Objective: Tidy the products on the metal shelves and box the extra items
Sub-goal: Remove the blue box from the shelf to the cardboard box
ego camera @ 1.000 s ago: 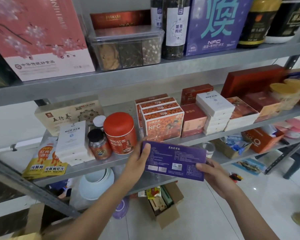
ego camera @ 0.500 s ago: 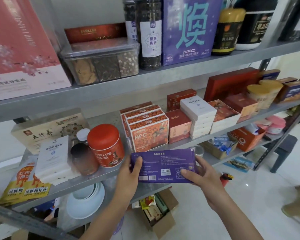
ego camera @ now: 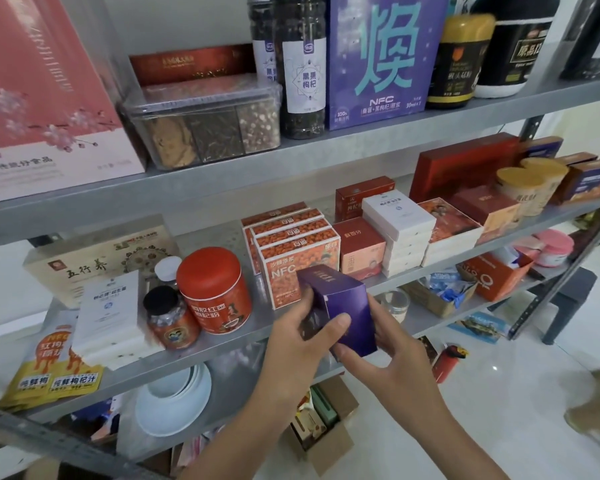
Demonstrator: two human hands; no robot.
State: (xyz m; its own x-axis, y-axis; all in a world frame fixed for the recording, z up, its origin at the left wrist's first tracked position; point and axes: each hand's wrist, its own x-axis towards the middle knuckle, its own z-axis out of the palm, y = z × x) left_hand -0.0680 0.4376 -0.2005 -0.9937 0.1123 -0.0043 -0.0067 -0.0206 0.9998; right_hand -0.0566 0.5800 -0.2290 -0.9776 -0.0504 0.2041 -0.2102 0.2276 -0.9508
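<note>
From the head camera, the left hand [ego camera: 302, 344] and right hand [ego camera: 392, 355] both grip a purple box [ego camera: 340, 306]. It is tilted on end just in front of the grey metal shelf [ego camera: 222, 344], near the orange NFC boxes [ego camera: 284, 271] and the red tin [ego camera: 213, 289]. Below, an open cardboard carton [ego camera: 329, 441] sits on the glossy white tiled floor [ego camera: 499, 393].

"nfc" on the orange box [ego camera: 284, 268] just right of the red tin [ego camera: 213, 289]; "nfc", "30ml" on the purple carton [ego camera: 385, 64] above that tin
</note>
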